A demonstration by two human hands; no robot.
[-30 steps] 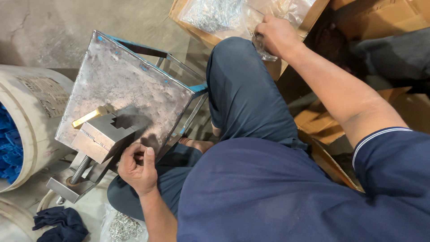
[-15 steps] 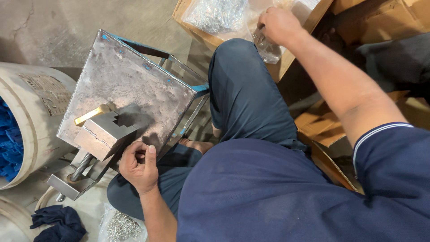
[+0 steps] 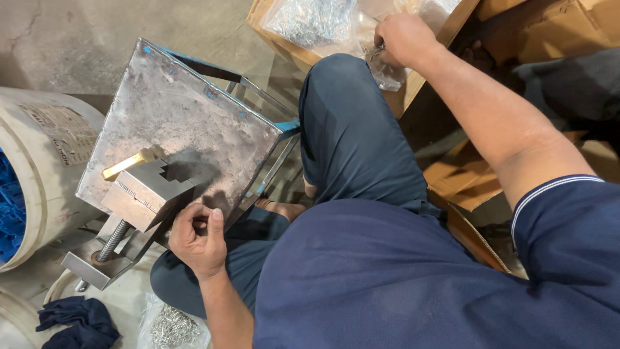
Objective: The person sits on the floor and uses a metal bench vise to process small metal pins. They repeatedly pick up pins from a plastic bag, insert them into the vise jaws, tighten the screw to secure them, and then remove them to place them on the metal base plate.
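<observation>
Hands split the work: the left hand (image 3: 197,238) curled shut at the small steel table's (image 3: 194,123) near edge beside the vise (image 3: 139,197), the right hand (image 3: 403,39) gripping small metal parts (image 3: 378,50) in a plastic bag (image 3: 310,22).

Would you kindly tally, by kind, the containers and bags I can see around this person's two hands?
Cardboard box by the right hand, holding clear bags: 1
White plastic bucket with blue parts: 1
Clear plastic bags of small metal parts: 2, one in the box, one on the floor below the left hand
Total: 4
</observation>
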